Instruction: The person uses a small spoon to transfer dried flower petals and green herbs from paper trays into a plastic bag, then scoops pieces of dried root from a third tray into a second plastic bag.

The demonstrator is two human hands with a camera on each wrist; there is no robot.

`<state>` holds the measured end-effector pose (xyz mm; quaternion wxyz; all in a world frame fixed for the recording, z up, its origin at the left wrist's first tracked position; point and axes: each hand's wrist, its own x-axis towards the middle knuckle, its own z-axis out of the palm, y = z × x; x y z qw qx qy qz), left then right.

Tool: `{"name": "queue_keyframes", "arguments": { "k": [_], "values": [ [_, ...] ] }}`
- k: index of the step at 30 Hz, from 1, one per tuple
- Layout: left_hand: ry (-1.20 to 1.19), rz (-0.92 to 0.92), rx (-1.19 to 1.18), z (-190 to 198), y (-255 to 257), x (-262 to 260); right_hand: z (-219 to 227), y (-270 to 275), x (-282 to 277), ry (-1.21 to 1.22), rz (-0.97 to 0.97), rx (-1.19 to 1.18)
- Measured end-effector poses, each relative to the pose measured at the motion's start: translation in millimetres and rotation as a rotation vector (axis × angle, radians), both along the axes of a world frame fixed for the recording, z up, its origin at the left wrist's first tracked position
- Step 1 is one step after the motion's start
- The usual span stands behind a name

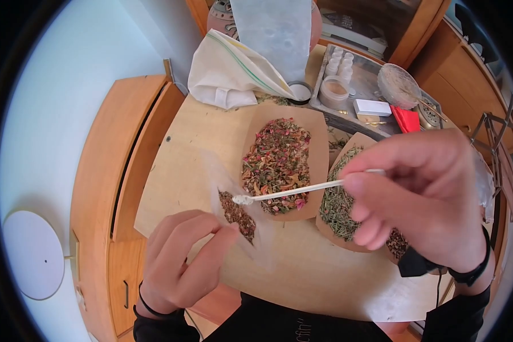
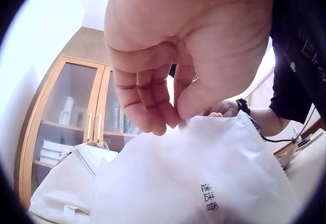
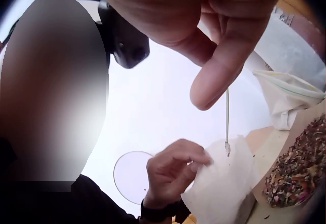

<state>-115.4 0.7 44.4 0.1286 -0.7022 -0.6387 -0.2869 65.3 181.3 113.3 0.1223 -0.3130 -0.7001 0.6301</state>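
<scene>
My left hand (image 1: 179, 256) pinches the edge of a thin white translucent bag (image 2: 168, 178), printed with dark characters in the left wrist view. Its mouth gapes in the head view, and brown crumbled dried herbs (image 1: 239, 219) show inside. Between the thumb and fingers of my right hand (image 1: 424, 191) is a thin pale stick (image 1: 302, 191), slanting down to the left. A whitish clump covers its far end, which overlaps the bag's opening in the head view. Beside the bag stands a brown paper tray (image 1: 319, 128) of mixed dried petals and leaves (image 1: 279, 154).
A second paper tray with green dried herbs (image 1: 339, 211) lies under my right hand. Behind are a cream cloth pouch (image 1: 225, 71) and a grey tray (image 1: 319, 62) holding small bottles, a jar (image 1: 334, 93), a clear bowl (image 1: 398, 85) and a red packet (image 1: 405, 118).
</scene>
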Motion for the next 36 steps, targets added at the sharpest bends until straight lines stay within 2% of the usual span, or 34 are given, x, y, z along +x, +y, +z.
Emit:
{"name": "queue_keyframes", "arguments": {
  "k": [3,7,11,13,20,23,25,30,32,34,36],
  "values": [
    [-0.051,0.028,0.003,2,-13,-1,15,4,6,-0.124,-0.225,-0.014],
    [-0.055,0.085,-0.031,4,-27,-8,-20,22,9,-0.069,-0.195,0.020],
    [0.000,0.178,-0.104,3,-49,-22,-26,25,17,-0.152,-0.184,-0.038],
    [0.013,0.335,-0.186,2,-60,-26,-30,29,19,-0.130,-0.186,-0.018],
    [0.006,0.409,-0.116,6,-63,-21,-43,32,16,-0.122,-0.188,-0.043],
    [0.040,0.367,-0.066,8,-53,-20,-45,20,12,-0.127,-0.149,-0.102],
    [0.100,0.249,-0.021,11,-41,-19,-50,13,8,-0.090,-0.134,-0.106],
    [0.126,0.086,0.018,10,-13,-10,-60,1,-1,-0.060,-0.054,-0.132],
    [0.124,0.062,-0.008,8,-9,-8,-66,3,2,-0.072,-0.045,-0.083],
    [0.122,0.052,-0.005,7,-6,-8,-71,9,7,-0.060,-0.070,0.128],
    [0.119,0.047,-0.003,5,-5,-8,-68,14,12,-0.085,-0.102,0.060]
  ]
}}
